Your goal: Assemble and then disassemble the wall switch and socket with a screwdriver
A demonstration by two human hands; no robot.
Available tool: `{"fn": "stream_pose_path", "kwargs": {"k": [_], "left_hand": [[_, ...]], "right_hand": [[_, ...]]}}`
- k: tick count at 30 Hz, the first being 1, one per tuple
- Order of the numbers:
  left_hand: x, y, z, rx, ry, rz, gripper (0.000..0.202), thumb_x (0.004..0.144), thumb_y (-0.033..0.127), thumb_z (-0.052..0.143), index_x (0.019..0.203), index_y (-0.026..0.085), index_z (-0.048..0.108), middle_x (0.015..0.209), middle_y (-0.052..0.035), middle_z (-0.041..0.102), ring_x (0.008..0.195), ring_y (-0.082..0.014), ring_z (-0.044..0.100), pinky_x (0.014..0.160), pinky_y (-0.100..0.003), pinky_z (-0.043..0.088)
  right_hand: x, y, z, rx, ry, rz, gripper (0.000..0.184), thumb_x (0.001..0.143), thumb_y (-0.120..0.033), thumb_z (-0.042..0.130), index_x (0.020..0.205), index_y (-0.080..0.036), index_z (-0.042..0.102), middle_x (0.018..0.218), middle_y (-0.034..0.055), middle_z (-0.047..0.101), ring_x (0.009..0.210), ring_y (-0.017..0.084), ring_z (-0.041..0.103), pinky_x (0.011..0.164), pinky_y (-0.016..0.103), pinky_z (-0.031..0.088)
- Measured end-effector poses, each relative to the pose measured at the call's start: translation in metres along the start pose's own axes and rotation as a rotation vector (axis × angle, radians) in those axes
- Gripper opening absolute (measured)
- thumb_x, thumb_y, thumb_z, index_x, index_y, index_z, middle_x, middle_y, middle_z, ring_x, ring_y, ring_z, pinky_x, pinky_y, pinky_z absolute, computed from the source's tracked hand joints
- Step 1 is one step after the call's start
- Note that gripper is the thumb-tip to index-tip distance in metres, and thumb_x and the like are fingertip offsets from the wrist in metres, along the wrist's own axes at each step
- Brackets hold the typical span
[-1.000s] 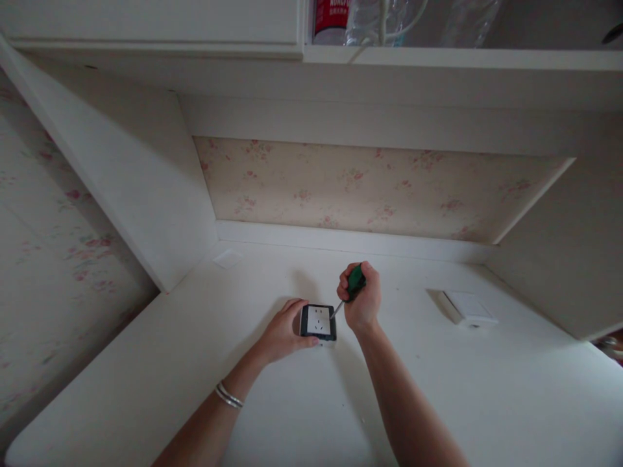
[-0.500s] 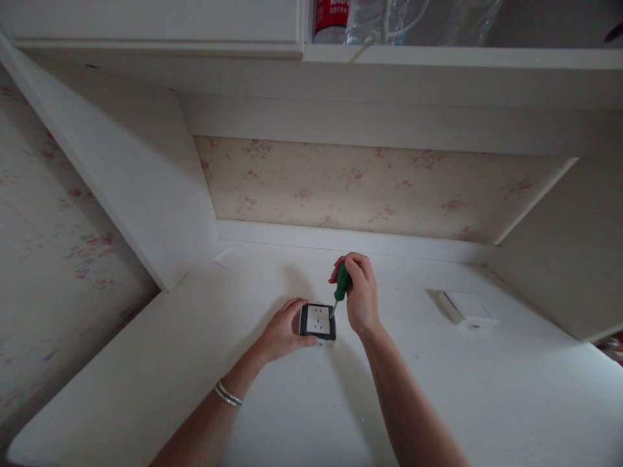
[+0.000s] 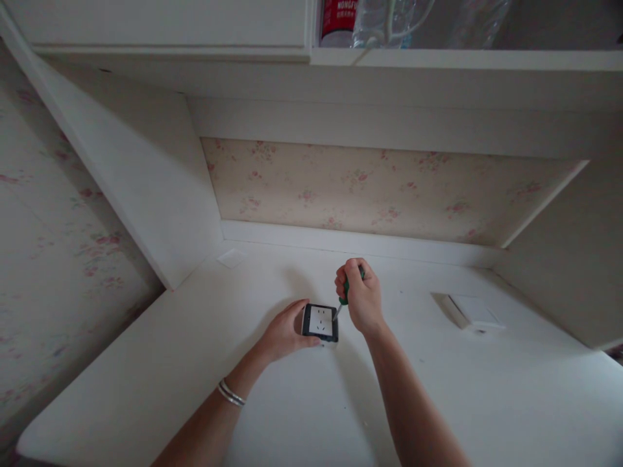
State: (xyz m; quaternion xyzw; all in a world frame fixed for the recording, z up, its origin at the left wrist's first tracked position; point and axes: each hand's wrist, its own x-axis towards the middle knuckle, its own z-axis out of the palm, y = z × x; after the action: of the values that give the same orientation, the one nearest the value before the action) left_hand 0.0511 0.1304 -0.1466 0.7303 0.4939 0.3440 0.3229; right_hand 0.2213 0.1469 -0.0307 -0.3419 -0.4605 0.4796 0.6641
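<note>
Since half a second ago, the screwdriver (image 3: 344, 299) has leaned further to the right and my right hand (image 3: 364, 295) has curled more fully round its handle. Its tip meets the right edge of the socket (image 3: 320, 320), which sits on the table (image 3: 287, 421) between my hands. My left hand (image 3: 286, 331) is clamped on the socket's left side, thumb along the near edge. Well to the right of my right hand lies a white box (image 3: 476, 311); beyond my left hand, a flat pale square (image 3: 231, 258).
</note>
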Motion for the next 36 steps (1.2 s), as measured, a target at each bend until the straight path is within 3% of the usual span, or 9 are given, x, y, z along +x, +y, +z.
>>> {"fn": "stream_pose_path", "kwargs": {"k": [8, 10, 15, 17, 20, 25, 28, 33, 36], "left_hand": [[-0.001, -0.003, 0.001, -0.013, -0.001, -0.007, 0.088, 0.056, 0.04, 0.082, 0.134, 0.021, 0.045, 0.137, -0.0082, 0.048, 0.126, -0.0268, 0.044, 0.109, -0.04, 0.032], [-0.001, -0.003, 0.001, -0.005, -0.003, -0.012, 0.088, 0.056, 0.04, 0.081, 0.134, 0.021, 0.044, 0.138, -0.0087, 0.047, 0.127, -0.0272, 0.043, 0.109, -0.04, 0.031], [0.0, -0.001, 0.0, 0.018, 0.012, 0.008, 0.087, 0.056, 0.041, 0.081, 0.133, 0.021, 0.045, 0.138, -0.0095, 0.046, 0.127, -0.0279, 0.042, 0.109, -0.04, 0.031], [0.0, 0.0, 0.0, 0.023, 0.012, 0.003, 0.087, 0.056, 0.04, 0.081, 0.133, 0.021, 0.046, 0.139, -0.0095, 0.046, 0.128, -0.0285, 0.041, 0.109, -0.04, 0.03], [0.0, 0.0, 0.0, 0.026, 0.012, -0.01, 0.087, 0.056, 0.04, 0.082, 0.133, 0.021, 0.046, 0.139, -0.0096, 0.046, 0.128, -0.0295, 0.041, 0.109, -0.041, 0.03], [-0.001, 0.002, -0.001, 0.003, 0.004, 0.007, 0.086, 0.057, 0.039, 0.081, 0.133, 0.022, 0.045, 0.139, -0.0092, 0.046, 0.128, -0.0293, 0.041, 0.109, -0.042, 0.03], [-0.001, 0.004, -0.002, -0.012, -0.002, 0.0, 0.086, 0.057, 0.038, 0.081, 0.133, 0.023, 0.045, 0.139, -0.009, 0.046, 0.128, -0.0295, 0.041, 0.109, -0.043, 0.03], [-0.001, 0.005, -0.002, -0.008, -0.006, -0.011, 0.086, 0.056, 0.037, 0.082, 0.133, 0.023, 0.046, 0.138, -0.0083, 0.047, 0.127, -0.0292, 0.042, 0.109, -0.043, 0.03], [-0.001, 0.004, -0.001, 0.012, 0.002, -0.003, 0.086, 0.056, 0.037, 0.082, 0.133, 0.021, 0.045, 0.138, -0.0088, 0.047, 0.127, -0.0283, 0.043, 0.109, -0.041, 0.031]], "right_hand": [[0.005, -0.005, -0.012, 0.168, -0.199, 0.086, 0.033, 0.087, -0.049, 0.047, 0.069, -0.021, 0.046, 0.047, -0.0079, 0.038, 0.036, 0.007, 0.03, 0.035, 0.019, 0.021], [0.007, -0.007, -0.018, 0.109, -0.177, 0.079, 0.034, 0.088, -0.051, 0.044, 0.071, -0.022, 0.048, 0.048, -0.0072, 0.039, 0.037, 0.009, 0.033, 0.036, 0.021, 0.025], [0.008, -0.022, -0.022, -0.57, 0.047, -0.183, 0.038, 0.088, -0.053, 0.042, 0.076, -0.021, 0.058, 0.077, 0.0033, 0.059, 0.071, 0.017, 0.058, 0.061, 0.029, 0.044], [0.006, -0.028, -0.02, -0.891, 0.102, -0.304, 0.036, 0.087, -0.054, 0.045, 0.082, -0.022, 0.061, 0.088, 0.0057, 0.061, 0.082, 0.021, 0.059, 0.072, 0.032, 0.043], [0.0, -0.034, -0.017, -1.153, 0.122, -0.387, 0.036, 0.083, -0.055, 0.051, 0.099, -0.023, 0.059, 0.095, 0.0067, 0.063, 0.082, 0.023, 0.06, 0.071, 0.034, 0.042], [-0.005, -0.035, -0.016, -1.268, 0.083, -0.45, 0.033, 0.083, -0.049, 0.055, 0.101, -0.022, 0.058, 0.087, 0.0071, 0.067, 0.073, 0.023, 0.062, 0.064, 0.032, 0.042], [-0.006, -0.035, -0.017, -1.273, -0.015, -0.49, 0.028, 0.089, -0.042, 0.047, 0.104, -0.021, 0.059, 0.093, 0.0089, 0.067, 0.076, 0.023, 0.063, 0.067, 0.032, 0.043], [-0.005, -0.035, -0.015, -1.105, -0.253, -0.418, 0.037, 0.094, -0.037, 0.039, 0.128, -0.021, 0.042, 0.107, 0.009, 0.064, 0.09, 0.022, 0.063, 0.076, 0.033, 0.046], [-0.006, -0.034, -0.012, -1.145, -0.208, -0.391, 0.036, 0.094, -0.038, 0.038, 0.125, -0.022, 0.044, 0.11, 0.0097, 0.061, 0.092, 0.023, 0.061, 0.075, 0.033, 0.047]]}}
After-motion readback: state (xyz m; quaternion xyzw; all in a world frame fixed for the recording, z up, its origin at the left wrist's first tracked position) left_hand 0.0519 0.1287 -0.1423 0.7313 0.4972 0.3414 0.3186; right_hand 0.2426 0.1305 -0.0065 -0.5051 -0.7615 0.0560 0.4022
